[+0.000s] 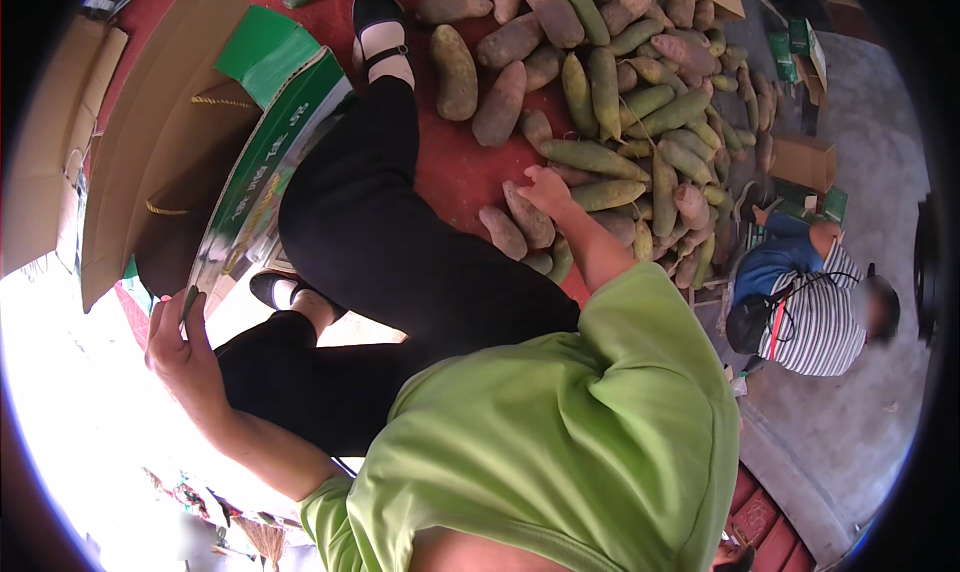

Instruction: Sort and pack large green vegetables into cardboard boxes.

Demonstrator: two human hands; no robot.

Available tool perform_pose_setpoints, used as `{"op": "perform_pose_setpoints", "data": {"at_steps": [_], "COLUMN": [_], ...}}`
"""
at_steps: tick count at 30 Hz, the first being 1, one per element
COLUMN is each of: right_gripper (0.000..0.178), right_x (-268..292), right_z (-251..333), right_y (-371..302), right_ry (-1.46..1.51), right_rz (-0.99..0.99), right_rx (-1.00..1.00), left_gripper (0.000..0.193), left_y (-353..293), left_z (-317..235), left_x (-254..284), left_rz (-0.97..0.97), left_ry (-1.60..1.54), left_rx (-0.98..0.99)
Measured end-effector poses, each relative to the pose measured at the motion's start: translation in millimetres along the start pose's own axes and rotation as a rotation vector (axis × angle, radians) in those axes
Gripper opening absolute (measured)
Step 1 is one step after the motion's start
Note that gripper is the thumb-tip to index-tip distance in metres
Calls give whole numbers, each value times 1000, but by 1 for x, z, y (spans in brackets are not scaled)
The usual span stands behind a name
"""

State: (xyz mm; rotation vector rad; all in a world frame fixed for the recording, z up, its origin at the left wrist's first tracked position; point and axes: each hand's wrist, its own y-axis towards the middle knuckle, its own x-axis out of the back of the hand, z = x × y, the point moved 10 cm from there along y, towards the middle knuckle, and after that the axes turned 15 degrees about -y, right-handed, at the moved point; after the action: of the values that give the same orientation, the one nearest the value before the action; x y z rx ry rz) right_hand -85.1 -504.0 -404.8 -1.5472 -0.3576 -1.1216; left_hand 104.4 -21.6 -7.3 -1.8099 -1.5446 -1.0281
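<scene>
Large green and reddish-brown root vegetables, which look like radishes, lie in a heap at the upper right. My right hand reaches to the heap's near left side. Its fingers are slightly bent and apart, over the upper end of a reddish-brown radish; whether they touch it I cannot tell. On the left stands an open cardboard carton with a green printed side and its flaps up. My left hand pinches the carton's near edge between thumb and fingers. The carton's inside is mostly in shadow.
My legs in black trousers extend between carton and heap, over a red ground cover. Another brown carton stands at the far left. At the right a person in a striped shirt sits beside the heap, near an open box.
</scene>
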Motion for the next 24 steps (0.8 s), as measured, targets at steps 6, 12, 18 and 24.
{"op": "perform_pose_setpoints", "data": {"at_steps": [6,12,18,24], "right_gripper": [61,41,33,21], "right_x": [-1,-20,-28,-34], "right_z": [4,26,30,31], "right_y": [-15,-6,7,6], "right_ry": [-97,-170,-238,-233], "right_rz": [74,113,54,174], "right_rx": [-165,-59,95,190], "left_gripper": [10,10,9,12], "left_y": [-1,0,-1,-2], "left_z": [-12,-20,-7,-6], "left_x": [5,8,8,7], "left_rz": [-38,-65,-25,-6], "left_ry": [11,-32,-38,172], "left_rx": [55,33,67,48]}}
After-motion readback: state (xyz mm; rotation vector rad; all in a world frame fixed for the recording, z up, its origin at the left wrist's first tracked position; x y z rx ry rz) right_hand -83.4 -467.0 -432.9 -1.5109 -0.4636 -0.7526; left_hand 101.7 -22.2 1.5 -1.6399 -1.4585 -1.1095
